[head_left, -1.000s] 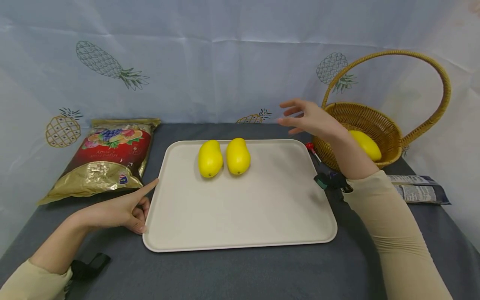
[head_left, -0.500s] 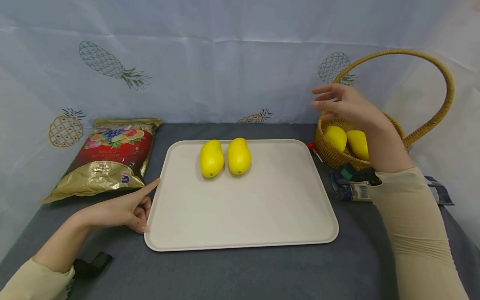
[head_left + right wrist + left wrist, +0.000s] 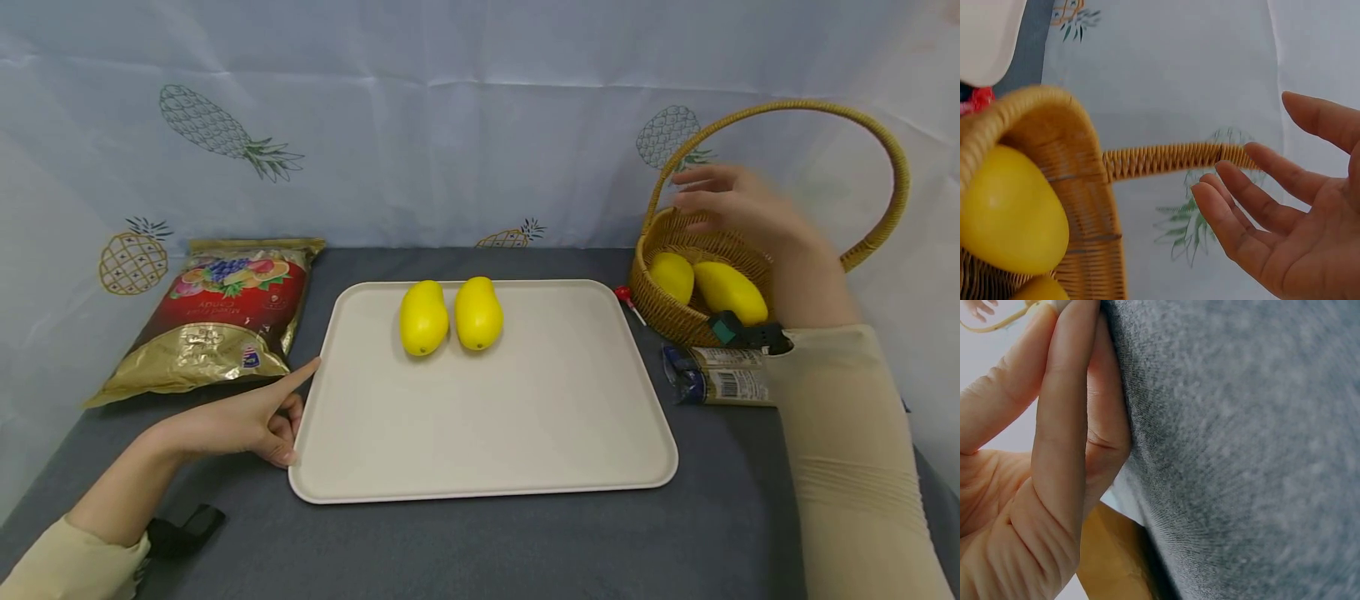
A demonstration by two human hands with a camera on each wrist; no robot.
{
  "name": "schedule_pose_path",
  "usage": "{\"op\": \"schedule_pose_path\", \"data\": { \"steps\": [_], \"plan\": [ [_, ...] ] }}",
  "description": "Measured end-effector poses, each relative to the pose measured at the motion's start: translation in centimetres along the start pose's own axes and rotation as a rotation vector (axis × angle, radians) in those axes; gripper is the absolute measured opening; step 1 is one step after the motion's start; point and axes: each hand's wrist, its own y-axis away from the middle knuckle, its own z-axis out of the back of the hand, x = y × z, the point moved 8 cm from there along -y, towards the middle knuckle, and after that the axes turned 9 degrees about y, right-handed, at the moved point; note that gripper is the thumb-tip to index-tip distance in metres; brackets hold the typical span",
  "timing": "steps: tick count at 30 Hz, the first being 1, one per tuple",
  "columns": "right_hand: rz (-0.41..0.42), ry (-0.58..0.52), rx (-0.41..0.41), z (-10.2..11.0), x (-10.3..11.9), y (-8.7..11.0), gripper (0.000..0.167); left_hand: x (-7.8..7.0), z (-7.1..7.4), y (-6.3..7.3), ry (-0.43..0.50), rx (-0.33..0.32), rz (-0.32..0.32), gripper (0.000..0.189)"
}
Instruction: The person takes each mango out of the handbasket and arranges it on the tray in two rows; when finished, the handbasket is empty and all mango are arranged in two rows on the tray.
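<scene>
In the head view a cream tray [image 3: 487,433] lies on the dark cloth. Two yellow mangoes sit side by side near its back edge, the left mango [image 3: 423,318] and the right mango [image 3: 478,313]. My left hand [image 3: 232,425] pinches the tray's left rim, index finger stretched along it. My right hand [image 3: 742,208], slightly blurred, hovers over the wicker basket [image 3: 660,315] by its handle, fingers spread and holding nothing. Inside the basket lie one mango [image 3: 671,277] and another mango [image 3: 729,292]. In the right wrist view my right palm [image 3: 1316,225] is bare.
A red and gold candy bag [image 3: 225,308] lies left of the tray. Between tray and basket is a red lollipop [image 3: 628,303]. In front of the basket lies a printed packet [image 3: 731,385], partly hidden by the right sleeve. A pineapple-print curtain [image 3: 420,150] hangs behind.
My right hand has moved rightward from beside the basket to above it, uncovering the mangoes inside and the packet in front. My left hand and the tray have stayed put.
</scene>
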Motion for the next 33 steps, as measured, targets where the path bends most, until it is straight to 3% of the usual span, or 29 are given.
{"op": "schedule_pose_path", "data": {
  "steps": [5,9,17,23,29,33],
  "plan": [
    [-0.057,-0.016,0.024,1.3,-2.0,-0.4,0.06,0.1,0.0,0.0,0.012,0.001,0.001,0.119],
    [-0.055,-0.019,0.059,2.1,-3.5,-0.8,0.057,0.2,0.1,0.0,0.01,-0.006,0.02,0.12],
    [-0.087,0.092,0.119,3.1,-6.3,-1.1,0.063,0.0,0.1,-0.1,-0.007,-0.005,0.018,0.12],
    [-0.128,0.203,0.159,3.0,-8.5,-1.4,0.073,0.0,0.0,0.0,0.003,-0.006,0.016,0.119],
    [-0.215,0.222,0.253,2.2,-10.9,-0.9,0.079,0.1,0.1,0.0,0.022,-0.005,0.007,0.119],
    [-0.226,0.226,0.309,1.8,-11.9,-0.9,0.084,0.2,0.1,0.0,0.018,-0.005,0.002,0.119]
  ]
}}
